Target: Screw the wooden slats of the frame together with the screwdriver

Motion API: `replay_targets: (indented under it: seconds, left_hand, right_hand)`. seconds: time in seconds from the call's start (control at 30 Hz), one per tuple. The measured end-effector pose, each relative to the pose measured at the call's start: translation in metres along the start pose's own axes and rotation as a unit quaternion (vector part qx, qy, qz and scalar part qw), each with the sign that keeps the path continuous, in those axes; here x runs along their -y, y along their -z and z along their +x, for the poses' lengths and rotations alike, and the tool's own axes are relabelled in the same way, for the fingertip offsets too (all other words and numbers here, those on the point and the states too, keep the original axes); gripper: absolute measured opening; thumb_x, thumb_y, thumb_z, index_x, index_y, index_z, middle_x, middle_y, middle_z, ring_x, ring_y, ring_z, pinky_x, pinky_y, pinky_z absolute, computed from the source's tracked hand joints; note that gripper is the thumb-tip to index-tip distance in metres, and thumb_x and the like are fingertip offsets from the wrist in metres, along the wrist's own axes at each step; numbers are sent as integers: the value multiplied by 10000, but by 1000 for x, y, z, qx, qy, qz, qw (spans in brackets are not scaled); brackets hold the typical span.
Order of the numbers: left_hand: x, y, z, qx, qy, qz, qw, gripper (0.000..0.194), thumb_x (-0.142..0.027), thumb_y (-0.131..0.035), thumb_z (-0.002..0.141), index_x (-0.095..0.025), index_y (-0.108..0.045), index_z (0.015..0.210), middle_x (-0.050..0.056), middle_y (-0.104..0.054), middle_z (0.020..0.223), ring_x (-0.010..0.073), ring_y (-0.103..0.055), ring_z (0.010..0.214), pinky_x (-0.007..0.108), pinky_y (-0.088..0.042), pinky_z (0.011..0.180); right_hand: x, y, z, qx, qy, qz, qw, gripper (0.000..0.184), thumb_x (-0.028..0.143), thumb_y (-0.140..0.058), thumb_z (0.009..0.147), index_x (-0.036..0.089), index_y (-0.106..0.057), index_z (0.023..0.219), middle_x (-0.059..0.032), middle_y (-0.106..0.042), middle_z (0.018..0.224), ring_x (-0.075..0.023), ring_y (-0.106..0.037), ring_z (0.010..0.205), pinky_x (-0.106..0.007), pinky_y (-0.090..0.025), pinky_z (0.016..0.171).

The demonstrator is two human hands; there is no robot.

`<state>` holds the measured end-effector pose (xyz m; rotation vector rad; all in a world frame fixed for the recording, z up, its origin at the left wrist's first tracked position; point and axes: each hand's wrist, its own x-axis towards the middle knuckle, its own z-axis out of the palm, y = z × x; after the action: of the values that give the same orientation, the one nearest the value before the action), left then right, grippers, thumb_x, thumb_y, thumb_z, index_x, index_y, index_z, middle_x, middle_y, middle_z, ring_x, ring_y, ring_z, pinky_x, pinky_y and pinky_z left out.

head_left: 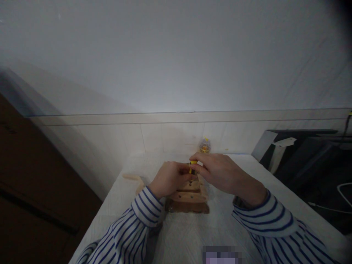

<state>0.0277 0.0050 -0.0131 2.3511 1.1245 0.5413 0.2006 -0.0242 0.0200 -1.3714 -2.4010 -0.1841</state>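
A small wooden slatted assembly with dark screw heads or holes stands on the white-covered table. In my right hand is a short yellow-and-black screwdriver, its handle pinched between thumb and fingers above the wood. My left hand is closed on the upper part of the assembly, its thumb and fingertips right beside the screwdriver. The tool's tip and the spot beneath it are hidden by my fingers.
Left of the assembly lies a loose angled wooden piece. A small clear container with yellow parts stands behind my right hand, by the wall. Dark equipment and a white cable are beyond the table's right edge; a brown cabinet is left.
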Motion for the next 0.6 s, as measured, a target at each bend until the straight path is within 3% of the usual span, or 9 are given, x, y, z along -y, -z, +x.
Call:
replay_targets:
  seconds: [0.17, 0.33, 0.6]
  left_hand:
    - [0, -2, 1, -20, -7, -9, 1000, 302, -414, -514, 807, -208, -691, 940, 13, -666, 712, 139, -543, 627, 213, -361, 581]
    - [2, -3, 0, -29, -8, -13, 999, 281, -402, -516, 810, -211, -696, 909, 5, -664, 685, 135, -542, 603, 208, -356, 564]
    - [-1, -2, 0, -25, -7, 3, 1000, 295, -400, -509, 810, -195, -699, 907, 19, -687, 741, 142, -563, 636, 216, -388, 615]
  right_hand:
    - [1, -1, 1, -10, 2, 4, 1000, 256, 322, -414, 886, 190, -573, 1038, -42, -676, 913, -179, -620, 768, -281, -417, 628]
    - [-1, -3, 1, -15, 15, 26, 999, 340, 306, -436, 876, 155, -518, 1169, -67, -647, 1049, -176, -615, 830, -295, -447, 695]
    - [-2, -1, 1, 9, 9, 18, 1000, 274, 289, -426, 880, 199, -590, 1080, -33, -666, 1029, -208, -615, 906, -319, -456, 737]
